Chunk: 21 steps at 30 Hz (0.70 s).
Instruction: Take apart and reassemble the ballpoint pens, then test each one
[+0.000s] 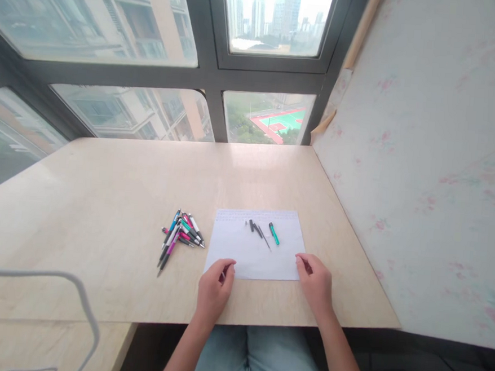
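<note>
A sheet of white paper (pixel 263 266) with handwriting along its top edge lies on the table. On it rest the pieces of a dismantled ballpoint pen: a green barrel (pixel 274 235), a thin refill (pixel 265 240), dark short parts (pixel 252 226) and a tiny piece (pixel 246 223). My left hand (pixel 214 290) rests at the paper's lower left corner, fingers loosely curled. Over the lower right corner is my right hand (pixel 316 282), also curled with thumb near the fingertips. Neither hand shows an object in it. A pile of colourful pens (pixel 180 234) lies left of the paper.
The pale wooden table (pixel 123 199) runs up to a dark-framed window (pixel 212 81). A patterned wall (pixel 421 181) borders it on the right. At the lower left, a grey cable (pixel 81 292) loops in the foreground above a second wooden surface (pixel 41 340).
</note>
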Each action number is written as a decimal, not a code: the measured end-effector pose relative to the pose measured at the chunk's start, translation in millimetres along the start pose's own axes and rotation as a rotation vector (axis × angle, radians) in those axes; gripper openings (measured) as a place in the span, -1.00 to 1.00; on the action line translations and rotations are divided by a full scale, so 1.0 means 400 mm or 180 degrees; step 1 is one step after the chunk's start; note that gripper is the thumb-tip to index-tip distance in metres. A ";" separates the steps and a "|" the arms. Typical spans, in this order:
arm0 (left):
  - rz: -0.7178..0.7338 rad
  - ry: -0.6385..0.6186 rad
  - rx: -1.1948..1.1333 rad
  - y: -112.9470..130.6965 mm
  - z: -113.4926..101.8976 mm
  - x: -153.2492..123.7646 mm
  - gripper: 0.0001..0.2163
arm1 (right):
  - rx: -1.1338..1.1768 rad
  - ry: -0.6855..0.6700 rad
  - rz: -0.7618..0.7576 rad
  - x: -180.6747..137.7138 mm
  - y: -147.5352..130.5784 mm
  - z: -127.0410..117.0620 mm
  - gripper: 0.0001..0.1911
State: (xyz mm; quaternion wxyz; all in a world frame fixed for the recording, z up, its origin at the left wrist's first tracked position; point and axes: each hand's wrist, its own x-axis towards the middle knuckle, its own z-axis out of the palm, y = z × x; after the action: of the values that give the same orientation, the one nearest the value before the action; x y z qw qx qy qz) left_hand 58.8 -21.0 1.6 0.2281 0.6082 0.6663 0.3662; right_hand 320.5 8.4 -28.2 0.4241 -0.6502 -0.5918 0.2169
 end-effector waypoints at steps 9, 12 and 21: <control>-0.0341 0.0274 -0.0534 0.000 -0.008 -0.003 -0.80 | -0.0239 0.0241 -0.0169 -0.024 -0.015 -0.014 -0.72; -0.0488 0.0344 -0.0616 -0.002 -0.008 -0.002 -0.78 | -0.0236 0.0119 -0.0286 -0.031 -0.016 -0.015 -0.74; -0.0375 0.0204 -0.0504 0.005 -0.008 -0.002 -0.81 | -0.0117 -0.0028 0.0030 -0.026 -0.008 -0.019 -0.74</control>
State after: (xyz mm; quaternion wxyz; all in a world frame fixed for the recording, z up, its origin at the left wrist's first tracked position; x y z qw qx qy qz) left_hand 58.1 -22.4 5.0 0.2752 0.5360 0.6768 0.4229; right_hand 322.4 -3.8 -23.7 0.4085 -0.6598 -0.5945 0.2108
